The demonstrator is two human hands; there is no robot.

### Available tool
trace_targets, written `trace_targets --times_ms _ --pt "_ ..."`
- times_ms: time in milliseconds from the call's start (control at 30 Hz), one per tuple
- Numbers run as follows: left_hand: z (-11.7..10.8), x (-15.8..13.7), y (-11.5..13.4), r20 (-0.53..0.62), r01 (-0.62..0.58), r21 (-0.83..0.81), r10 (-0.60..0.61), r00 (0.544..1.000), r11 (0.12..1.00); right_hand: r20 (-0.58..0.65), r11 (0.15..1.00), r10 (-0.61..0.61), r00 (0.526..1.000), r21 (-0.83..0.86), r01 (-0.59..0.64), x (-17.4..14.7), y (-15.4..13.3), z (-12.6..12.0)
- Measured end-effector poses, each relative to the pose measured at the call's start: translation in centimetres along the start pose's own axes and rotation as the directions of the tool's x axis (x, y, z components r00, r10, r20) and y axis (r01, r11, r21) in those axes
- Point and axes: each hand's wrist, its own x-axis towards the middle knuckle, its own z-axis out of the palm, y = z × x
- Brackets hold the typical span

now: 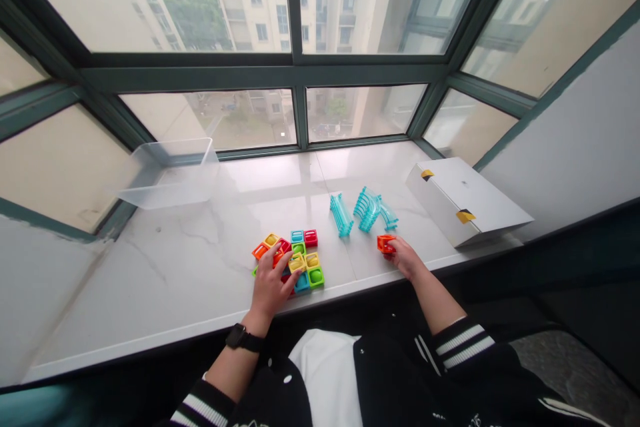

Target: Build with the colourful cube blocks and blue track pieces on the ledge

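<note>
My right hand (404, 258) pinches a small orange-red cube block (385, 244) over the sill, to the right of the other blocks. My left hand (271, 283), with a dark watch on its wrist, lies over a cluster of coloured cube blocks and hides part of it. Its thumb and index finger close on a tilted yellow block (297, 262). Around it are a green block (316, 276), a red block (311, 237), a light blue block (297, 237) and several others. Beyond my right hand stand clear turquoise pieces: a straight ribbed one (341, 215) and curved ribbed ones (368, 210).
A clear plastic bin (173, 197) stands at the back left of the white marbled sill (190, 267). At the right is a white box (470, 203) with yellow-and-black tabs. Windows with dark green frames (265, 77) rise behind, and the sill's front edge runs close to my body.
</note>
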Motion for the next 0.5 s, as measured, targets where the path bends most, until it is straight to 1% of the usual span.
trace_targets --times_ms 67,233,500 --pt "0.0 0.0 0.0 -0.002 -0.005 -0.004 0.005 1.000 1.000 -0.012 0.996 0.008 1.000 -0.087 -0.009 0.4 0.0 0.1" --pt "0.2 -0.1 -0.2 0.005 0.004 -0.005 -0.003 1.000 1.000 -0.026 0.977 -0.007 1.000 -0.212 0.001 1.1 0.2 0.7" --pt "0.2 -0.2 -0.3 0.011 0.001 -0.007 -0.001 1.000 1.000 -0.026 0.939 -0.073 0.997 -0.340 0.060 1.4 0.6 1.1"
